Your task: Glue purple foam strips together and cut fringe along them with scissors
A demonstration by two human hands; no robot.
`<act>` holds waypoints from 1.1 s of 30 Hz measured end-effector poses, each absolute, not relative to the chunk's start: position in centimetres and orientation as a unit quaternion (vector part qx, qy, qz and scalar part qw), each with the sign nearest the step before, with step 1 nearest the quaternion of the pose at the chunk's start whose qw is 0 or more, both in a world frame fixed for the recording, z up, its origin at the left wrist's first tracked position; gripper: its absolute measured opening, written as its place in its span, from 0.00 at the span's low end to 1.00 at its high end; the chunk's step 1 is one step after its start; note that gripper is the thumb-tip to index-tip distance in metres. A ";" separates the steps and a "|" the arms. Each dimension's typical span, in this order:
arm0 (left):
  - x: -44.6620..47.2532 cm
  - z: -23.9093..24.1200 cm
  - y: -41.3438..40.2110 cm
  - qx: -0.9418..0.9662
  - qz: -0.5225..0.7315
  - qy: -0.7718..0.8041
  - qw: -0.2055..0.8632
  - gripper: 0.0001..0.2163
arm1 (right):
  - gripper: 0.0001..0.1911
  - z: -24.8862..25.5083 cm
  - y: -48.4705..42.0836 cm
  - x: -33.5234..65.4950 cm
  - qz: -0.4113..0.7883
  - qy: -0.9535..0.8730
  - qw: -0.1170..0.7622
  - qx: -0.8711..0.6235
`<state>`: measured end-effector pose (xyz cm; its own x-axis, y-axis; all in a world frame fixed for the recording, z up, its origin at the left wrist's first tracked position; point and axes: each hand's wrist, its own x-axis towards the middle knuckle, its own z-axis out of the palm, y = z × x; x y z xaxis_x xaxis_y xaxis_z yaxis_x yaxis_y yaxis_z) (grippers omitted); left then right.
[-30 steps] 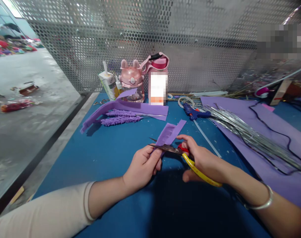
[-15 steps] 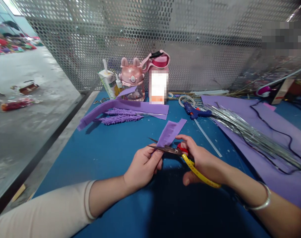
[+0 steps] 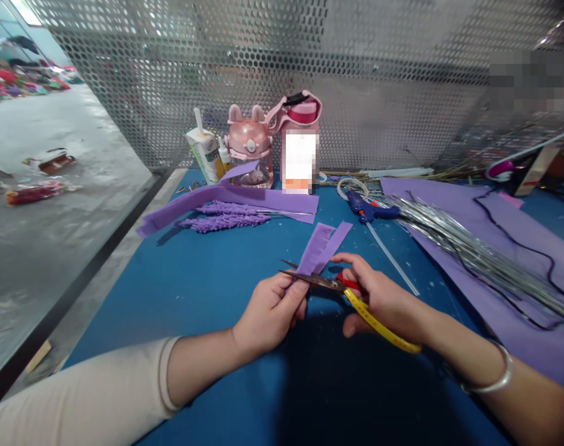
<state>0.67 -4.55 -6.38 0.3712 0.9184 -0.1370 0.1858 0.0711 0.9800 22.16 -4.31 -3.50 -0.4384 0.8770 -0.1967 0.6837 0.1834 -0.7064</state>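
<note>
My left hand pinches the lower end of a purple paper strip, which slants up and away from the fingers. Fine cuts run along part of the strip, and its upper end is split in two. My right hand holds scissors with a red and yellow handle. Their blades are parted a little around the strip, just above my left fingertips. Behind the hands lie purple fringed flower stems with thin wire ends, beside a longer purple strip.
A blue glue gun with a clear glue stick lies right of centre. Silvery wires rest on a purple sheet. Pink bottles and a drink carton stand before a perforated metal panel.
The upper part of the strip has opened into two more widely parted pieces. The scissors and both hands stay almost in place; the view has shifted slightly.
</note>
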 end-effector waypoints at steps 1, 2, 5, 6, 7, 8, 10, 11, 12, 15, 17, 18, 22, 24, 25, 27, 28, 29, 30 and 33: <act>0.7 -6.4 -4.6 0.599 0.322 0.460 0.571 0.20 | 0.46 -3.5 -4.3 22.2 0.383 -0.757 0.129 -0.513; 0.7 -6.3 -4.6 0.597 0.322 0.460 0.573 0.20 | 0.45 -3.5 -4.2 22.2 0.385 -0.756 0.131 -0.513; 0.7 -6.2 -4.6 0.594 0.321 0.457 0.579 0.20 | 0.43 -3.5 -4.1 22.1 0.386 -0.755 0.136 -0.512; 0.7 -6.2 -4.6 0.595 0.322 0.454 0.580 0.20 | 0.43 -3.4 -4.1 22.0 0.386 -0.755 0.136 -0.512; 0.8 -6.1 -4.6 0.595 0.324 0.453 0.580 0.20 | 0.43 -3.3 -4.1 22.0 0.386 -0.755 0.135 -0.512; 0.8 -6.1 -4.6 0.593 0.327 0.452 0.580 0.20 | 0.42 -3.2 -4.1 22.0 0.385 -0.754 0.134 -0.514; 0.8 -6.1 -4.6 0.591 0.332 0.452 0.580 0.19 | 0.41 -3.0 -4.1 21.9 0.385 -0.752 0.127 -0.520; 0.8 -6.2 -4.6 0.591 0.335 0.451 0.579 0.19 | 0.41 -3.0 -4.2 21.9 0.384 -0.750 0.123 -0.524; 0.8 -6.2 -4.7 0.592 0.336 0.451 0.577 0.19 | 0.40 -2.9 -4.2 21.9 0.382 -0.748 0.119 -0.529; 0.8 -6.3 -4.8 0.592 0.340 0.452 0.574 0.18 | 0.40 -2.9 -4.3 21.9 0.378 -0.742 0.116 -0.541; 0.9 -6.3 -4.9 0.590 0.349 0.450 0.572 0.18 | 0.40 -3.0 -4.4 21.9 0.378 -0.743 0.125 -0.538; 0.9 -6.2 -5.0 0.592 0.355 0.447 0.569 0.18 | 0.40 -3.0 -4.4 21.9 0.377 -0.747 0.131 -0.532; 1.0 -6.0 -5.1 0.602 0.379 0.435 0.552 0.18 | 0.37 -3.0 -4.7 21.7 0.369 -0.758 0.154 -0.515; 1.1 -6.0 -5.1 0.602 0.385 0.429 0.553 0.17 | 0.34 -3.0 -4.8 21.6 0.359 -0.763 0.160 -0.513; 1.1 -6.0 -5.1 0.601 0.388 0.425 0.555 0.17 | 0.33 -3.0 -4.8 21.6 0.353 -0.767 0.162 -0.511; 1.1 -6.0 -5.1 0.598 0.394 0.418 0.559 0.17 | 0.31 -3.2 -4.9 21.5 0.343 -0.774 0.164 -0.507; 1.0 -6.0 -5.1 0.596 0.396 0.416 0.561 0.17 | 0.30 -3.2 -4.9 21.5 0.341 -0.775 0.165 -0.506; 1.0 -6.1 -5.1 0.596 0.397 0.414 0.562 0.17 | 0.29 -3.3 -4.9 21.4 0.341 -0.774 0.166 -0.506; 1.0 -6.1 -5.1 0.595 0.398 0.413 0.563 0.17 | 0.28 -3.4 -5.0 21.4 0.342 -0.773 0.168 -0.507; 0.9 -6.3 -5.1 0.595 0.398 0.410 0.565 0.16 | 0.27 -3.4 -5.0 21.3 0.344 -0.772 0.173 -0.506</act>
<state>0.93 -5.11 -6.30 0.3471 0.9378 0.0101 0.0394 -0.0254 0.9989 21.26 -5.04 -3.39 -0.4291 0.8996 -0.0811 0.6617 0.2520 -0.7061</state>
